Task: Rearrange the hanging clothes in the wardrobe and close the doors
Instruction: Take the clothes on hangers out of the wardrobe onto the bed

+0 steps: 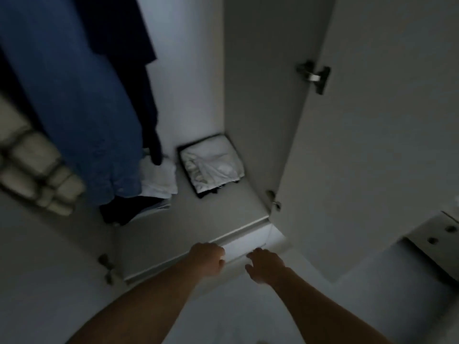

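A long blue garment and a dark navy garment hang at the left inside the open white wardrobe. The right door stands open on its hinge. Part of the left door shows at the lower left. Below the wardrobe floor, a white drawer stands slightly out. My left hand has its fingers curled at the drawer's top edge. My right hand lies beside it against the drawer front with its fingers loosely spread.
On the wardrobe floor sit a black box holding white cloth, a folded white cloth and a dark folded pile. A pale quilted item is at the far left. A white dresser stands at the right.
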